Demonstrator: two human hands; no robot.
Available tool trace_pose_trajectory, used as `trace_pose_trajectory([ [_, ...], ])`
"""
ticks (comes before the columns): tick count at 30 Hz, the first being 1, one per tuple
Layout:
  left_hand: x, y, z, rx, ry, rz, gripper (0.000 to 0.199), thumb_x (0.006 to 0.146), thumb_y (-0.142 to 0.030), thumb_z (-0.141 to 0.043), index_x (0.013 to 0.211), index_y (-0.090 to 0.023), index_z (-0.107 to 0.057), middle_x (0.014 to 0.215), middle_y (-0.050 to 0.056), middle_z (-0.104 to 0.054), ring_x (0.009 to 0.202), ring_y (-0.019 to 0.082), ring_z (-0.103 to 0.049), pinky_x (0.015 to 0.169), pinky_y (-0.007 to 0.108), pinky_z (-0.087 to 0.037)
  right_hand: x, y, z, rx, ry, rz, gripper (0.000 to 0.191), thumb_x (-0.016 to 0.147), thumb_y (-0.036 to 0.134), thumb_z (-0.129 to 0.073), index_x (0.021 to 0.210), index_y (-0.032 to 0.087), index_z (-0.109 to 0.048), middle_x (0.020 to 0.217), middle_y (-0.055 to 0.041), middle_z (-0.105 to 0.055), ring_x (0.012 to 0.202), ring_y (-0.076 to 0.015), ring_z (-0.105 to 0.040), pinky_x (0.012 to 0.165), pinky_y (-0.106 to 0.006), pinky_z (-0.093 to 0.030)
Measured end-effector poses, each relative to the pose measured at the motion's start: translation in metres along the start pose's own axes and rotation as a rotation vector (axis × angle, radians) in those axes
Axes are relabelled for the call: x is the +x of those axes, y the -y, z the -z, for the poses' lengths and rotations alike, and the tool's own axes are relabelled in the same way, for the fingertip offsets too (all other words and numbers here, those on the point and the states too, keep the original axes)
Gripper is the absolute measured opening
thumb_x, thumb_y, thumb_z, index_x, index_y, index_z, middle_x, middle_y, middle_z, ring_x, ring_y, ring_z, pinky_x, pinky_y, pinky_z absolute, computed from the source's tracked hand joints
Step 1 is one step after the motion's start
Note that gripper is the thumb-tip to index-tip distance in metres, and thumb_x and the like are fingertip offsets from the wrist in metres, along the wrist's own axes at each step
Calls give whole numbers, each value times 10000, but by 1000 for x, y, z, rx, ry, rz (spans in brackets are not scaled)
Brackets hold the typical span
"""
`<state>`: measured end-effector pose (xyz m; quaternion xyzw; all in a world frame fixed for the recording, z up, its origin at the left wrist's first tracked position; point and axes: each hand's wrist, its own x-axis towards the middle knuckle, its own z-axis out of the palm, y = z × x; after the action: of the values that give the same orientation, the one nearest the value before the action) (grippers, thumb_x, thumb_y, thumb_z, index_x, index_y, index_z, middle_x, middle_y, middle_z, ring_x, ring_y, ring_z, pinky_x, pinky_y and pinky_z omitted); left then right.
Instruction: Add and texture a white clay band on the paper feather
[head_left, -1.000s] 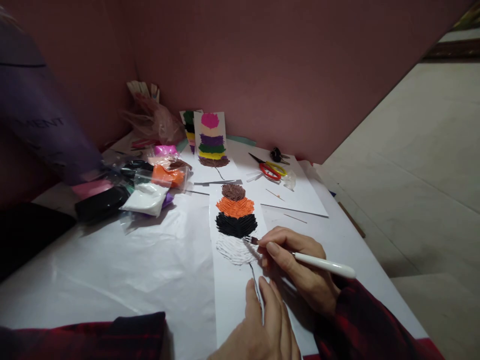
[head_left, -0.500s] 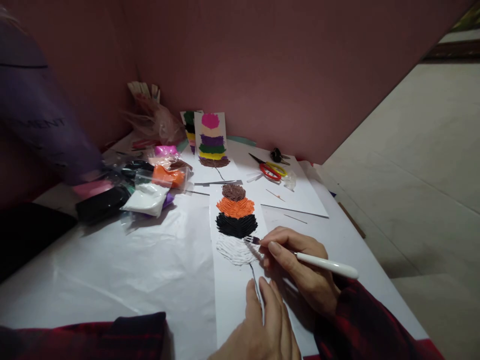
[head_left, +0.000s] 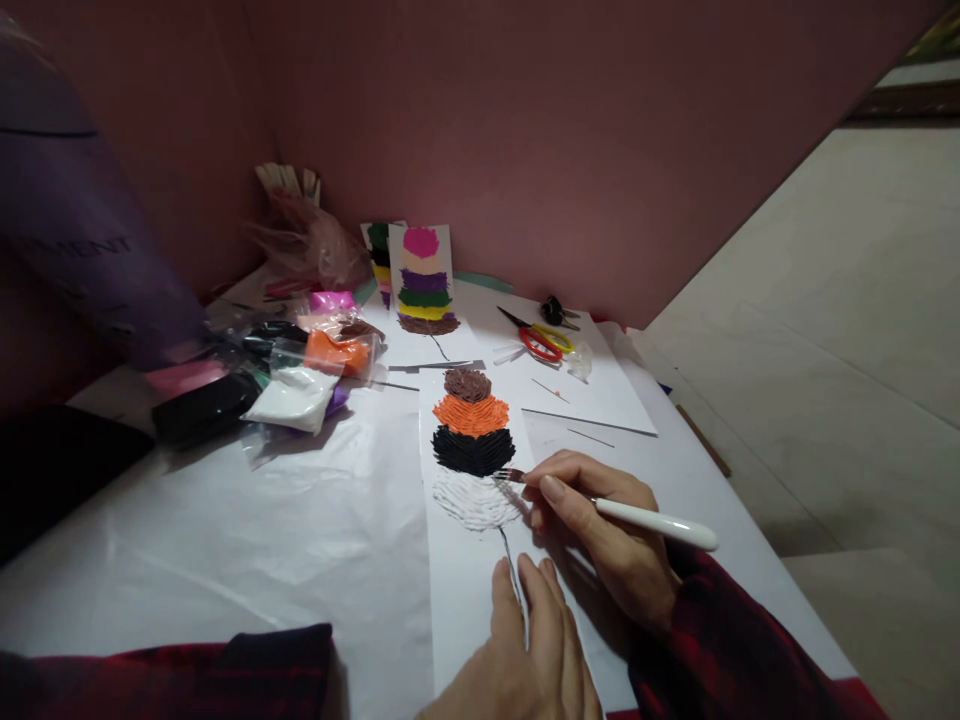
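A white card [head_left: 456, 600] lies flat, bearing textured bands of brown, orange, black and white clay [head_left: 472, 500] above a thin dark drawn line. My right hand [head_left: 600, 520] is closed round a small fork with a white handle [head_left: 656, 523]. Its tines touch or hover just over the top right of the white band, below the black one; contact is hard to tell. My left hand [head_left: 532, 630] rests with fingers stretched out on the lower part of the card, beside the drawn line.
Bagged clay [head_left: 292, 398] in several colours lies at the left. Two painted cards [head_left: 426, 275] lean at the back wall. Red and yellow scissors [head_left: 540, 342], keys [head_left: 555, 312] and thin sticks [head_left: 591, 437] lie at the back right. A purple bag [head_left: 82, 220] stands far left.
The fork in my right hand has shifted slightly, its tines now a little higher and further right, with the handle turned a bit. My left hand has stayed in place.
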<state>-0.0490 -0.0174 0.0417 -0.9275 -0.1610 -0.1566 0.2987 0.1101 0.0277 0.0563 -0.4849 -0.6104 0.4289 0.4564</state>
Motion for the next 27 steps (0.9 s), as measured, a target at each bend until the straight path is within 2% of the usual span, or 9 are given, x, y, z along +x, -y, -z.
trace_pose_trajectory([
  [8,3,-5,-4,10,19,23,317,932,-98,-369,1032,-119,-670,968,78,-743,891,246,-691,727,441,-477,-1,-2,0,-1,-45,-28,245,905,373,-626,793,163,-686,643,-30,-617,577,-144,-565,508,-263,-469],
  [16,5,-6,-11,-14,-97,94,321,911,-81,-360,923,-130,-677,923,56,-764,835,242,-705,699,444,-472,-1,-4,0,29,-65,-30,223,891,369,-643,814,167,-698,640,-27,-627,562,-145,-563,513,-271,-468],
  [27,4,-6,-13,-20,-116,93,204,896,-193,-485,904,-120,-675,930,86,-766,814,253,-700,705,454,-460,-1,-5,1,77,-56,1,196,900,348,-633,823,179,-699,635,-17,-613,556,-143,-558,502,-266,-478],
])
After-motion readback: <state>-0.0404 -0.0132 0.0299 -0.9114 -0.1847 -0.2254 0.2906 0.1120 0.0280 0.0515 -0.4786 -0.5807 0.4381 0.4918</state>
